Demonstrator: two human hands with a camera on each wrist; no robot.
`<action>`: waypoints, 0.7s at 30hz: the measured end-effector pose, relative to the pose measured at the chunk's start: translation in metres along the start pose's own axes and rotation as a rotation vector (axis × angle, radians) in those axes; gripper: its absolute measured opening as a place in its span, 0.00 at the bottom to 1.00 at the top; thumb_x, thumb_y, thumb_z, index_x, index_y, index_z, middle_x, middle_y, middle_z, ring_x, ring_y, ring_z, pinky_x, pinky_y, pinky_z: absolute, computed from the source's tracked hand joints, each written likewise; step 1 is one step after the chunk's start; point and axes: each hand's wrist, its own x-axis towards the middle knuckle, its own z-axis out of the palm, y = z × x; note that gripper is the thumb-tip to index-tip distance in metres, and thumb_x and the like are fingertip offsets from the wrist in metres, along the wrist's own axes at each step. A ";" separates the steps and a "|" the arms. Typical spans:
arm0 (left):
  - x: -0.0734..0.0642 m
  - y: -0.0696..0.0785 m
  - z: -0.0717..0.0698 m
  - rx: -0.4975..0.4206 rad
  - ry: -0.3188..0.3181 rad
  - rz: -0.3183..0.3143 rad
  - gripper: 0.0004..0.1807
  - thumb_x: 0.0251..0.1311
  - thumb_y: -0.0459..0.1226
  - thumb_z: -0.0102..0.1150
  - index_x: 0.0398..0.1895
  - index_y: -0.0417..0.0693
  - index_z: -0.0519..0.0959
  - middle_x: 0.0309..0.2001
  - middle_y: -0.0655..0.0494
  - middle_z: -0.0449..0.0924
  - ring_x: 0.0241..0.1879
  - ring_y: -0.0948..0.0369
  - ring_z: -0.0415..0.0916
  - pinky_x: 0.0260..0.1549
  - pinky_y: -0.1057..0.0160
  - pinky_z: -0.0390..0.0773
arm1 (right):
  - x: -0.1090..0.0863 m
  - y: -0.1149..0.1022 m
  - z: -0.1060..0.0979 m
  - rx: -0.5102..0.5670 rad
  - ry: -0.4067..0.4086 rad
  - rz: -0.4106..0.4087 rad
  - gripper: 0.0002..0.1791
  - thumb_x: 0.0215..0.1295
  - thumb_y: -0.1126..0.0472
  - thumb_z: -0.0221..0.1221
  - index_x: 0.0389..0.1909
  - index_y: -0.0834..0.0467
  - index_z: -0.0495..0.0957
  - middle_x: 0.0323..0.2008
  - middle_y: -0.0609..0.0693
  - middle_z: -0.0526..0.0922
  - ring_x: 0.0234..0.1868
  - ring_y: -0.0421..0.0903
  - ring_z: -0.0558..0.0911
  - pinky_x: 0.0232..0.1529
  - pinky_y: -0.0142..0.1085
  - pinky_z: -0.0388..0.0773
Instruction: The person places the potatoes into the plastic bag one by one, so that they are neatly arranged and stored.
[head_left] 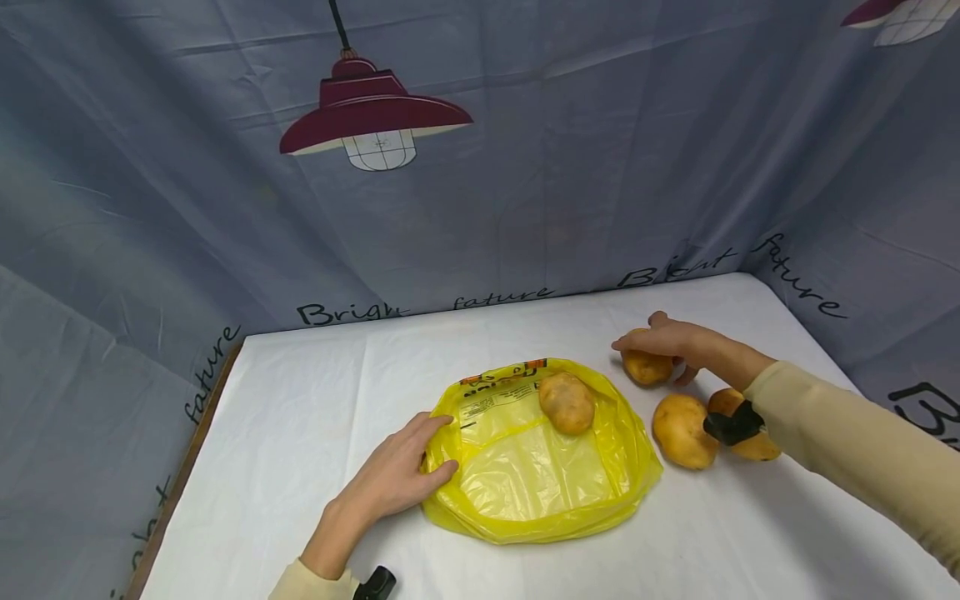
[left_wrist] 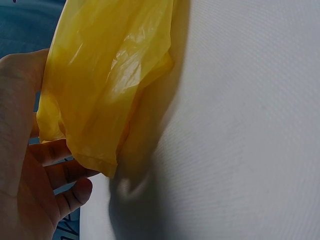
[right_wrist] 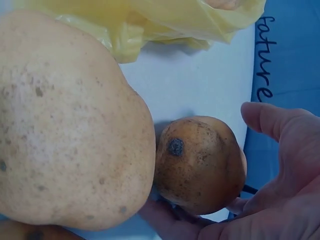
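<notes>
My left hand (head_left: 397, 473) holds the left rim of a yellow plastic bag (head_left: 536, 529), which lies with its mouth spread wide. In the left wrist view, the bag's yellow film (left_wrist: 107, 75) hangs over part of the fingers. One potato (head_left: 567, 404) is inside the bag near its back right. Right of the bag, my right hand (head_left: 682, 340) reaches over another potato (head_left: 647, 369). The right wrist view has fingers along this potato's (right_wrist: 200, 165) lower side, while the thumb (right_wrist: 267, 120) stands apart from it.
Two more potatoes, a nearer one (head_left: 684, 432) and one partly behind the right wrist strap (head_left: 750, 446), lie right of the bag. A white cloth (head_left: 300, 433) covers the table. Grey printed curtains (head_left: 562, 167) hang behind and at the sides.
</notes>
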 end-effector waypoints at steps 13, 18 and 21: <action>0.000 0.001 -0.001 -0.002 -0.004 0.005 0.32 0.62 0.51 0.61 0.68 0.49 0.73 0.61 0.56 0.74 0.54 0.58 0.76 0.55 0.53 0.76 | 0.003 0.005 0.003 0.175 0.015 -0.021 0.43 0.63 0.41 0.61 0.59 0.70 0.52 0.49 0.65 0.61 0.43 0.56 0.73 0.39 0.45 0.85; 0.001 0.001 -0.001 -0.004 -0.014 0.005 0.32 0.62 0.50 0.61 0.68 0.49 0.73 0.61 0.56 0.74 0.53 0.59 0.76 0.55 0.53 0.76 | 0.005 0.009 0.002 0.262 -0.061 -0.062 0.38 0.65 0.39 0.59 0.59 0.67 0.63 0.50 0.63 0.67 0.42 0.53 0.77 0.41 0.45 0.85; 0.001 0.001 -0.001 -0.006 -0.018 0.003 0.32 0.62 0.50 0.62 0.68 0.49 0.73 0.61 0.56 0.75 0.53 0.59 0.76 0.55 0.53 0.76 | 0.006 0.009 0.001 0.375 -0.125 -0.081 0.38 0.68 0.41 0.57 0.64 0.67 0.60 0.54 0.64 0.64 0.44 0.54 0.77 0.45 0.46 0.84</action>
